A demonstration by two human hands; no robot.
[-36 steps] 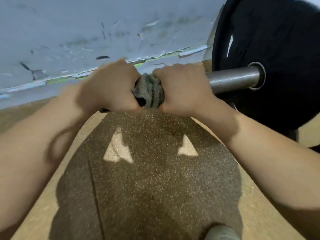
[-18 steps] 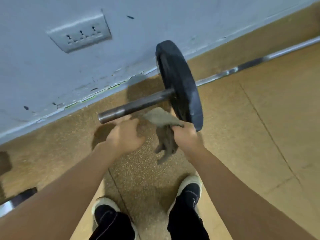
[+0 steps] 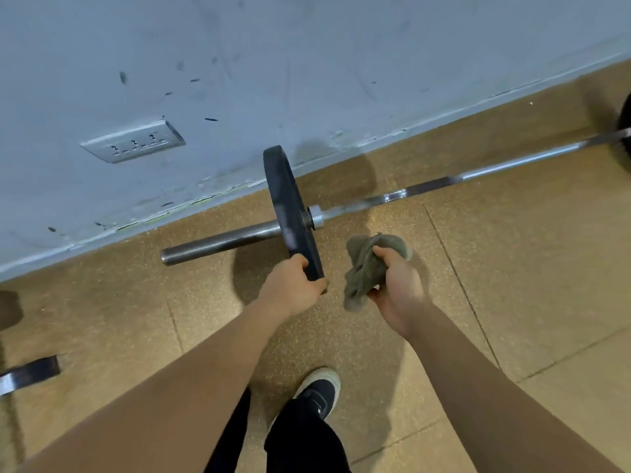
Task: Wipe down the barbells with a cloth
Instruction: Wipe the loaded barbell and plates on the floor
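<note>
A steel barbell [image 3: 478,174] lies on the floor along the wall, its bare sleeve end [image 3: 218,244] pointing left. A black weight plate [image 3: 290,213] stands on edge on that sleeve. My left hand [image 3: 295,288] grips the plate's near rim, fingers curled over its edge. To the right of the plate, my right hand [image 3: 397,291] holds a bunched grey-green cloth [image 3: 365,268] in the air, apart from the bar. A second black plate [image 3: 625,124] shows at the frame's right edge.
A grey-blue scuffed wall [image 3: 307,63] with a socket panel [image 3: 133,143] runs just behind the barbell. Brown speckled rubber floor tiles [image 3: 529,285] spread around. My dark shoe [image 3: 319,392] stands below the hands. A shiny metal piece [image 3: 29,373] lies at the left edge.
I stood up and back from the sleeve, where both hands had wrapped the cloth. The left hand moved onto the plate's rim; the right hand carried the cloth to the plate's right side.
</note>
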